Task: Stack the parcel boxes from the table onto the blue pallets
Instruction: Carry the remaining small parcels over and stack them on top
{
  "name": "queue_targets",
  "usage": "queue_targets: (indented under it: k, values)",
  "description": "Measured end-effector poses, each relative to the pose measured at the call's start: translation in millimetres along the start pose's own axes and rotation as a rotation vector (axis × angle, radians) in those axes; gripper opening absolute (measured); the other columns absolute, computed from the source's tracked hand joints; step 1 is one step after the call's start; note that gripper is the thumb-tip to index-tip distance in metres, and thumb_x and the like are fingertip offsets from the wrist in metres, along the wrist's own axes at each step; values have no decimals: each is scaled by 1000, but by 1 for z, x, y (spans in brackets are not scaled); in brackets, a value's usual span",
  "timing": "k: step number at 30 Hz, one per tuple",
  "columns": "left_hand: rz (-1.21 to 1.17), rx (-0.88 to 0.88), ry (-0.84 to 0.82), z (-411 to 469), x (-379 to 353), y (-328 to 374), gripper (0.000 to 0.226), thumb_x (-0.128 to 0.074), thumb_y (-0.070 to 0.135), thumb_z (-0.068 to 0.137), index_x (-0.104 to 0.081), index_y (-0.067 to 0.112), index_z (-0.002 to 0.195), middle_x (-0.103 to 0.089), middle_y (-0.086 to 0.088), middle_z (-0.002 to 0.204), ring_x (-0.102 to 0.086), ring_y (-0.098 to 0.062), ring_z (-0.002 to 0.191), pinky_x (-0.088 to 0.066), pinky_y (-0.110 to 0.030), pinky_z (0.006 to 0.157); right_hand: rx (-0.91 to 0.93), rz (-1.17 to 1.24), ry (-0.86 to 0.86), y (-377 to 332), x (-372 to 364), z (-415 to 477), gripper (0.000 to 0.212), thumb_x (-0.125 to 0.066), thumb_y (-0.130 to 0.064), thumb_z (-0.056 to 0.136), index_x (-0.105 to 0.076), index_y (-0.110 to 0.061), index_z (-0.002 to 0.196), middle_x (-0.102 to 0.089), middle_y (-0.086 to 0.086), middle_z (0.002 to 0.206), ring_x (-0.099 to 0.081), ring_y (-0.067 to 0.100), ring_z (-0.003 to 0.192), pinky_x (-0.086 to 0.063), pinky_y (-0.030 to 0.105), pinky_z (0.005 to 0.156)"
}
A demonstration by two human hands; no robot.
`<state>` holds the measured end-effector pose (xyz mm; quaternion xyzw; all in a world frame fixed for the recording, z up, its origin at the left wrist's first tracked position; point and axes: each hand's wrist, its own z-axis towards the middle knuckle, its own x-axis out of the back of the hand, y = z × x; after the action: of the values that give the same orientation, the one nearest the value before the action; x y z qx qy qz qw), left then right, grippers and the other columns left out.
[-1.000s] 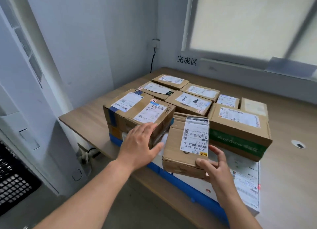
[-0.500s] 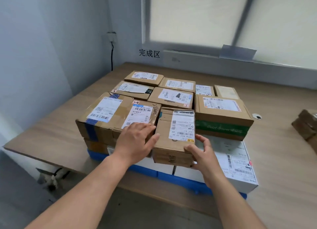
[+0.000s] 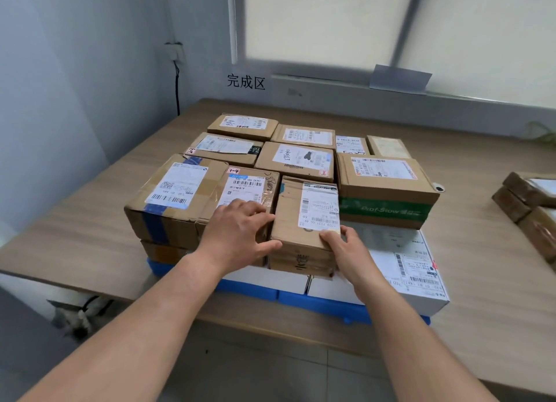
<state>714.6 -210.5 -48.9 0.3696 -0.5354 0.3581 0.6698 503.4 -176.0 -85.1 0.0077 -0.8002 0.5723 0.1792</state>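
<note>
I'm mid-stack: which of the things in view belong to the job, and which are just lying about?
Job:
small box, gripped by right hand, touched by left hand
stacked boxes
pallet
waiting boxes at right

Lying about:
wall socket
cable
sign

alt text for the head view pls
The left hand and right hand steady a small parcel box among cardboard parcels stacked on a blue pallet on a wooden table. The left hand also rests on the neighbouring parcel; more boxes sit at the table's right edge.
</note>
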Motion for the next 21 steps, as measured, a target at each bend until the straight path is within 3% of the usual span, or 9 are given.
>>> queue_targets:
  k: [14,21]
  values:
    - [10,-19,19,1,-4,-4,62,-46,63,87,-38,35,142,-38,14,146,-29,-12,132,-26,-34,107,33,-39,24,2,-4,0,55,-48,-45,96,-34,-21,143,-55,-1,120,-54,6,92,-42,24,62]
    - [19,-56,68,2,-5,-3,61,-47,62,87,-42,32,139,-42,10,142,-34,-15,130,-30,-36,104,59,-211,97,-5,-3,-3,62,-50,-47,94,-30,-21,146,-54,0,130,-53,15,105,-42,29,74]
